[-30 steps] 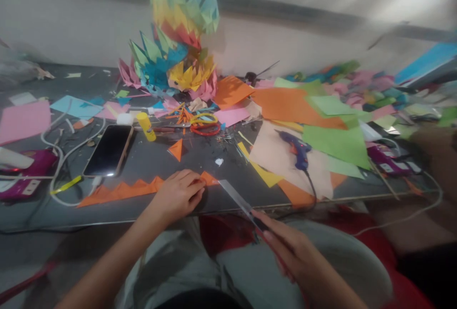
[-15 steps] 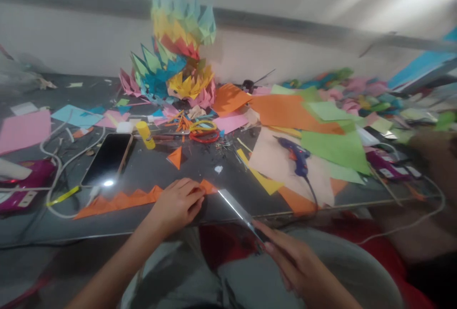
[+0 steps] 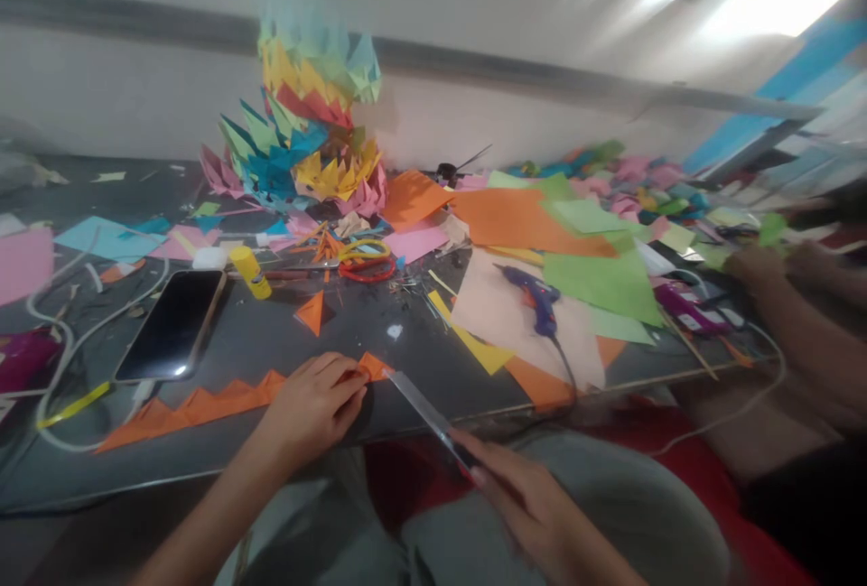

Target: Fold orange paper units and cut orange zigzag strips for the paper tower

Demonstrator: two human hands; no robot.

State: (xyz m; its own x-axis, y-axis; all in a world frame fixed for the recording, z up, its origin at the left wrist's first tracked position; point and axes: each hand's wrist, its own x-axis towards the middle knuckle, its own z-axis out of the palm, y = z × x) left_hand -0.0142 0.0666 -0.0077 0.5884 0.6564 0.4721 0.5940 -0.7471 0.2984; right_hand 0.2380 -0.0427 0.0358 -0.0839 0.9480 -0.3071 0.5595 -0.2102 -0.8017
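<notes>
A strip of orange paper folded into a row of points (image 3: 203,407) lies along the front edge of the table. My left hand (image 3: 317,398) is closed over its right part, fingers curled and pressing it down; a short orange end pokes out past the fingertips. In my right hand (image 3: 532,494) is a knife (image 3: 421,407) with a long silver blade and a dark handle. Its tip meets that orange end or sits right beside it; exact contact is unclear. A loose folded orange triangle (image 3: 312,312) lies just beyond my left hand.
Left of centre lie a phone (image 3: 172,326) and a yellow glue stick (image 3: 250,273). Scissors (image 3: 367,265) and folded-paper crowns (image 3: 284,153) are behind. To the right, a glue gun (image 3: 535,297) rests on paper sheets. A co-worker's arms (image 3: 778,324) reach in at far right.
The view has swung slightly right, so the table's things appear further left and the co-worker's arms show more. Both hands keep about the same hold, with the knife tip still at the orange end.
</notes>
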